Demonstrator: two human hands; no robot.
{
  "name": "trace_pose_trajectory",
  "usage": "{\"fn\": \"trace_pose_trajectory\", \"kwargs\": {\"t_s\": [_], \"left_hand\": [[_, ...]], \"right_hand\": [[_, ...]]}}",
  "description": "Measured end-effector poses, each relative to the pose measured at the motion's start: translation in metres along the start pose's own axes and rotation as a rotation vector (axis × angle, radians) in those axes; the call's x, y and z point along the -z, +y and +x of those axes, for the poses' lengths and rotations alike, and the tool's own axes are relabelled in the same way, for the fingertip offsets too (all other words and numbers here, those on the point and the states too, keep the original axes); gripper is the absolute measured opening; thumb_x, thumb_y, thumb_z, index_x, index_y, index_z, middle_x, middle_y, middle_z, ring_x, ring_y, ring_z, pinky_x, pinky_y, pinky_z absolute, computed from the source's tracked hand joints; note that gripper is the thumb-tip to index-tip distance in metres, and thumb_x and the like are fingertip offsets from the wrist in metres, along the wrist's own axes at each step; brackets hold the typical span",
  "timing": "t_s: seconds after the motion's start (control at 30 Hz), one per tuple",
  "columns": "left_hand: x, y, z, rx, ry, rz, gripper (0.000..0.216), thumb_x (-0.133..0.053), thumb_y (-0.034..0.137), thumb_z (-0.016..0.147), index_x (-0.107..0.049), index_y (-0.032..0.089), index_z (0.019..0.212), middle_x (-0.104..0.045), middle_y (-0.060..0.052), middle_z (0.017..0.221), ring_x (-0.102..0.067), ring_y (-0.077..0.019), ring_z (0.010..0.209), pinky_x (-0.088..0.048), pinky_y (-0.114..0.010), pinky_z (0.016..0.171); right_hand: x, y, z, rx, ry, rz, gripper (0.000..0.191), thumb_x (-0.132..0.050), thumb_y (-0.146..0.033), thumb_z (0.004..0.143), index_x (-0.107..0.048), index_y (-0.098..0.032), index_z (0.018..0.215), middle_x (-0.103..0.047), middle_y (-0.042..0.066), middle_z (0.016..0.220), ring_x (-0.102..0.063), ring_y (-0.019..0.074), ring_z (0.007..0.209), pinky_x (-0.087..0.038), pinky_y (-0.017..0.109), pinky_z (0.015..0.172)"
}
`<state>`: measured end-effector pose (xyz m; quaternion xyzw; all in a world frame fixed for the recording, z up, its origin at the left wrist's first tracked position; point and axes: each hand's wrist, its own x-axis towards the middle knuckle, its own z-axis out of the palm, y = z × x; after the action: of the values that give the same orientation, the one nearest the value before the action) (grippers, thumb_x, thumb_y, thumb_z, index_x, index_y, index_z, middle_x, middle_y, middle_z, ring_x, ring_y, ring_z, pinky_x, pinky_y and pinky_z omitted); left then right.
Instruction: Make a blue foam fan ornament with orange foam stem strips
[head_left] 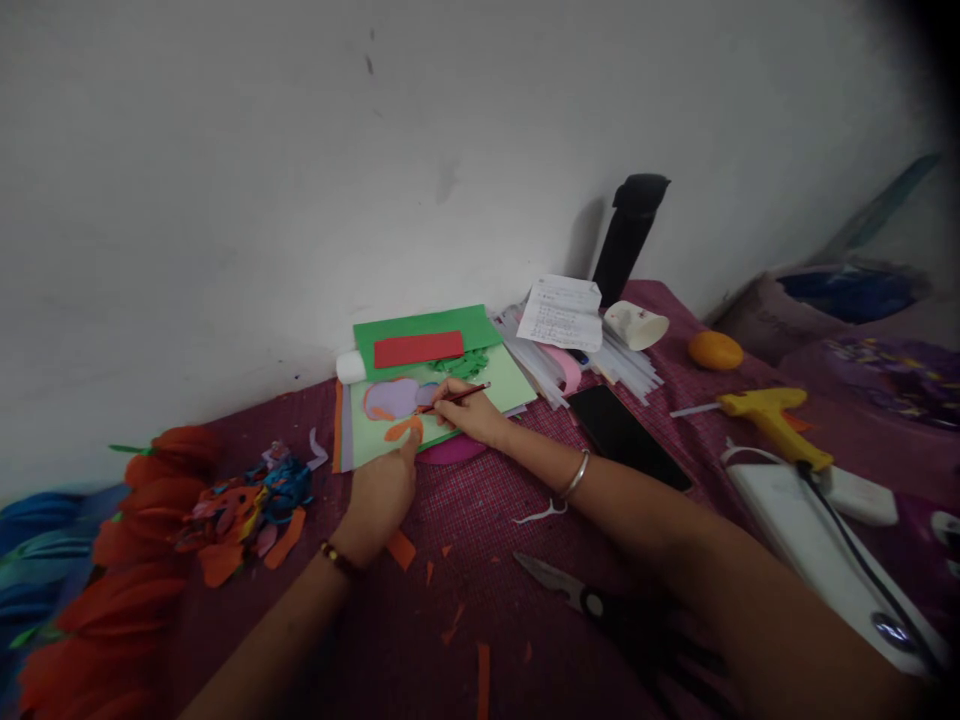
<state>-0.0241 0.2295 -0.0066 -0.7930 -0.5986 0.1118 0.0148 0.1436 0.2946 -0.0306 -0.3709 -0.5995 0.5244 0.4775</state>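
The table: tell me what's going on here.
A person is handling coloured cutouts with both bare hands. The right hand holds a pencil, its tip near a lilac cutout on a pale green sheet. The left hand has a finger on an orange piece. Scissors lie unheld on the patterned cloth, with a yellow glue gun to the right and a pile of scraps to the left.

Dim; bottle point(628, 245) casts soft shadow leftward on wall point(300, 170); edges blurred (upper-right corner black).
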Motion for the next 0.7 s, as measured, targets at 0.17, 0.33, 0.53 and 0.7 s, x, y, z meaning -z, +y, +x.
{"fn": "trace_pose_trajectory", "kwargs": {"t_s": [0.17,0.33,0.53,0.7], "left_hand": [[-0.004,0.003,-0.001,0.093,0.115,-0.247,0.052,-0.037,0.021,0.091,-0.037,0.016,0.142,-0.073,-0.012,0.087,-0.07,-0.0223,0.075,-0.046,-0.029,0.065],[-0.014,-0.01,-0.008,0.072,0.173,-0.281,0.046,-0.036,0.022,0.092,-0.047,0.019,0.137,-0.074,-0.011,0.096,-0.069,-0.0225,0.079,-0.047,-0.03,0.068],[-0.018,-0.009,-0.007,-0.025,0.142,-0.2,0.051,-0.039,0.018,0.09,-0.044,0.026,0.14,-0.07,-0.007,0.108,-0.067,-0.0206,0.087,-0.048,-0.028,0.07],[-0.016,-0.005,-0.005,-0.02,0.117,-0.158,0.051,-0.037,0.019,0.09,-0.044,0.023,0.14,-0.071,-0.009,0.103,-0.068,-0.0233,0.086,-0.049,-0.03,0.068]], "right_hand": [[-0.002,-0.001,-0.001,-0.003,0.003,-0.039,0.006,-0.051,-0.018,0.077,-0.051,-0.019,0.071,-0.051,-0.006,0.052,-0.044,0.0092,0.047,-0.033,0.02,0.047],[-0.002,-0.004,-0.001,-0.002,-0.01,-0.062,0.009,-0.051,-0.019,0.075,-0.049,-0.019,0.067,-0.05,-0.006,0.05,-0.044,0.0096,0.047,-0.034,0.021,0.048],[-0.002,-0.005,-0.001,-0.006,-0.023,-0.11,0.01,-0.049,-0.015,0.073,-0.047,-0.02,0.064,-0.047,-0.007,0.049,-0.041,0.0098,0.047,-0.034,0.021,0.048],[-0.004,0.0,0.001,0.003,-0.04,-0.146,0.01,-0.048,-0.014,0.073,-0.047,-0.021,0.065,-0.045,-0.007,0.05,-0.041,0.0105,0.048,-0.033,0.022,0.049]]}}
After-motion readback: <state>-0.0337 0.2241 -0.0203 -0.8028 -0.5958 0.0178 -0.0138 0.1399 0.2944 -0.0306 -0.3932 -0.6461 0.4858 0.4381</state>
